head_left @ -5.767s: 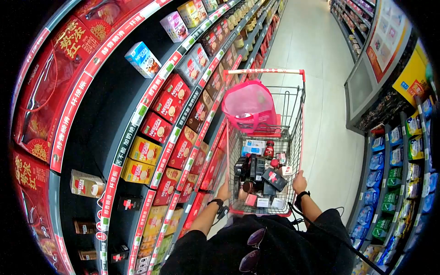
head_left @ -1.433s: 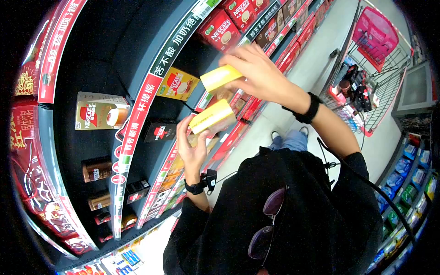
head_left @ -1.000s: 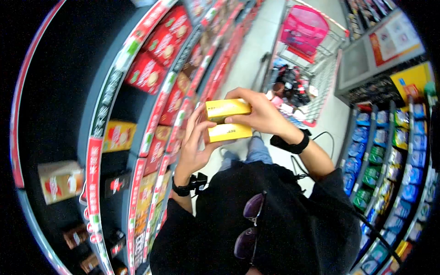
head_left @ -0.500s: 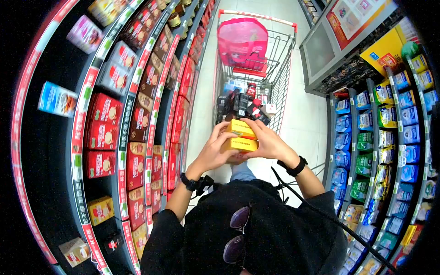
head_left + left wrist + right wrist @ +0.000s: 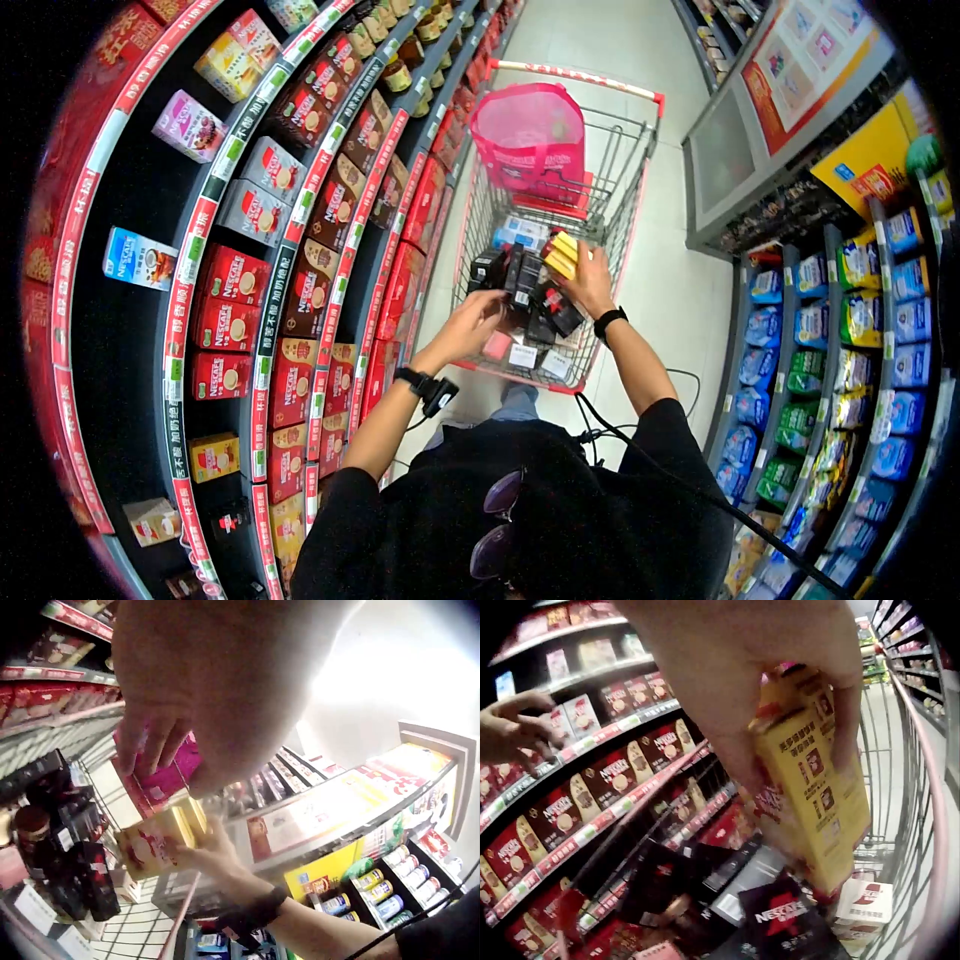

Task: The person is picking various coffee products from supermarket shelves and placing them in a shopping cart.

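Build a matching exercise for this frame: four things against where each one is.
1. yellow boxes
2. pink bag
3. red coffee boxes
4. left hand

A. on the shelves at the person's left
B. at the far end of the cart
C. gripped in the right hand
D. empty, over the dark packs in the cart

Pairs: 1-C, 2-B, 3-A, 4-D.

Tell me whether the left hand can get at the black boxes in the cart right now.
Probably yes. The left hand hangs empty over the cart, right beside the black boxes, nothing between them. The right hand holds the yellow boxes farther along, clear of that path.
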Motion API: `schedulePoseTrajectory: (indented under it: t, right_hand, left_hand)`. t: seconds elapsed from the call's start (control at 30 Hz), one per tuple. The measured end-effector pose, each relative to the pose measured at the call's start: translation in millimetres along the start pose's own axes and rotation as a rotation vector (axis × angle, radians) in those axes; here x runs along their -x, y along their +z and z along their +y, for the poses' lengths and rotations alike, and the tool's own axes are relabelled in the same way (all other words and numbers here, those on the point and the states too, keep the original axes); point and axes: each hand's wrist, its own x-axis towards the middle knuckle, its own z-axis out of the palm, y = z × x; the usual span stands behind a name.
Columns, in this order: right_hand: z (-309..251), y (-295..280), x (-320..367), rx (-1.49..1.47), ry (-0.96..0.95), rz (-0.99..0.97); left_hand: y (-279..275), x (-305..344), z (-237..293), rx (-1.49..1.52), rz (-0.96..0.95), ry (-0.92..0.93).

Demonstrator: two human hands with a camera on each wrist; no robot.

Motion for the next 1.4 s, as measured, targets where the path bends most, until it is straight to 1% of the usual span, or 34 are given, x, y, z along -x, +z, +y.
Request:
schedulePoseTrajectory:
  t: [0.1, 0.13, 0.17, 0.2, 0.23, 0.27, 0.3, 0.33, 0.37, 0.4, 0.43, 0.47, 0.5, 0.53, 0.6, 0.67, 0.7, 0.73, 0.8, 0.87, 0.93, 0.97, 1.07, 1.1, 1.13, 1.2, 1.23, 1.27, 1.33, 1.4]
  right_hand:
    - [43.3, 42.1, -18.6, 0.086, -0.058, 0.005]
    - [54.6, 58.1, -23.0, 0.121, -0.095, 0.016]
    - [52.7, 60.6, -26.5, 0.076, -0.037, -0.103]
    - [81.7, 104.7, -27.6, 0.141, -0.166, 0.123]
    - [117.5, 152.4, -38.1, 0.109, -0.068, 0.006]
    - [108.7, 142.8, -35.3, 0.285, -0.069, -0.128]
    - [98.3, 131.1, -33.1, 0.456, -0.092, -0.262]
    - [137.5, 176.8, -43.8, 0.483, -0.051, -0.369]
    - [169.8, 206.7, -46.2, 0.502, -0.060, -0.364]
    - [175.3, 227.2, -50.2, 0.520, -0.056, -0.353]
    - [150.3, 218.9, -52.9, 0.561, -0.073, -0.459]
    - [122.0, 190.8, -51.7, 0.611, -0.083, -0.565]
    - [87.7, 167.0, -51.8, 0.542, -0.112, -0.561]
    - [67.9, 166.8, -63.3, 0.536, -0.261, -0.558]
    - [11.0, 155.5, -73.9, 0.230, -0.444, -0.325]
    - [-87.3, 134.6, -87.5, 0.051, -0.479, -0.387]
    - [-142.2, 112.0, -83.5, -0.089, -0.579, -0.409]
    - [-196.7, 87.9, -72.6, -0.232, -0.675, -0.429]
    - [-291.8, 54.6, -45.3, -0.348, -0.813, -0.466]
    - [-375.5, 24.1, -13.2, -0.430, -0.975, -0.516]
    - [-442.0, 7.8, 20.1, -0.431, -1.127, -0.416]
    - [-467.3, 10.6, 32.3, -0.468, -1.153, -0.405]
    - [-522.5, 35.3, 54.9, -0.556, -1.244, -0.351]
    - [-533.9, 41.5, 64.1, -0.567, -1.238, -0.352]
    - [-542.4, 45.8, 73.2, -0.580, -1.227, -0.355]
    - [-551.0, 53.9, 90.4, -0.594, -1.155, -0.487]
    - [-552.5, 59.4, 97.4, -0.657, -1.181, -0.491]
    - [-553.8, 63.2, 102.4, -0.721, -1.208, -0.492]
    - [-552.5, 64.4, 114.0, -0.778, -1.222, -0.500]
    - [-548.6, 77.0, 116.5, -0.808, -1.317, -0.564]
  left_hand:
    - [-26.4, 38.7, -34.2, -0.007, 0.077, -0.214]
    - [-35.8, 55.3, -44.4, -0.088, 0.111, -0.249]
    - [-45.4, 73.4, -49.9, -0.050, 0.161, -0.278]
    - [-54.9, 92.9, -53.9, -0.009, 0.221, -0.307]
    - [-63.4, 112.1, -59.7, -0.074, 0.298, -0.315]
    - [-72.8, 132.1, -58.2, -0.056, 0.374, -0.314]
    - [-86.1, 149.5, -51.4, -0.127, 0.417, -0.368]
    - [-99.5, 166.4, -43.3, -0.191, 0.442, -0.424]
    - [-109.2, 185.8, -45.2, -0.214, 0.547, -0.461]
    - [-120.1, 205.7, -52.9, -0.260, 0.657, -0.492]
    - [-132.5, 222.7, -46.6, -0.364, 0.766, -0.485]
    - [-146.0, 238.2, -38.0, -0.461, 0.865, -0.475]
    - [-157.4, 251.2, -32.1, -0.476, 1.017, -0.515]
    - [-169.6, 262.8, -28.5, -0.488, 1.167, -0.549]
    - [-196.1, 289.3, -26.3, -0.773, 1.268, -0.595]
    - [-218.2, 299.8, -17.5, -1.038, 1.312, -0.537]
    - [-229.3, 304.3, -13.6, -1.171, 1.330, -0.500]
    - [-238.6, 306.4, -8.6, -1.236, 1.331, -0.521]
    - [-255.4, 307.1, -3.5, -1.367, 1.328, -0.560]
    - [-271.6, 313.5, -12.6, -1.318, 1.321, -0.611]
    - [-286.8, 319.7, -20.1, -1.256, 1.307, -0.679]
    - [-292.1, 325.1, -31.1, -1.315, 1.325, -0.647]
    - [-295.7, 342.0, -45.5, -1.172, 1.322, -0.576]
    - [-293.5, 347.7, -40.4, -1.192, 1.349, -0.511]
    - [-289.2, 351.7, -35.3, -1.063, 1.359, -0.488]
    - [-272.9, 359.1, -24.5, -0.799, 1.361, -0.478]
    - [-263.9, 367.2, -29.0, -0.815, 1.344, -0.460]
    - [-252.1, 375.0, -26.4, -0.863, 1.319, -0.379]
    - [-228.5, 389.3, -17.6, -0.828, 1.247, -0.311]
    - [-217.5, 399.8, -7.8, -0.846, 1.201, -0.221]
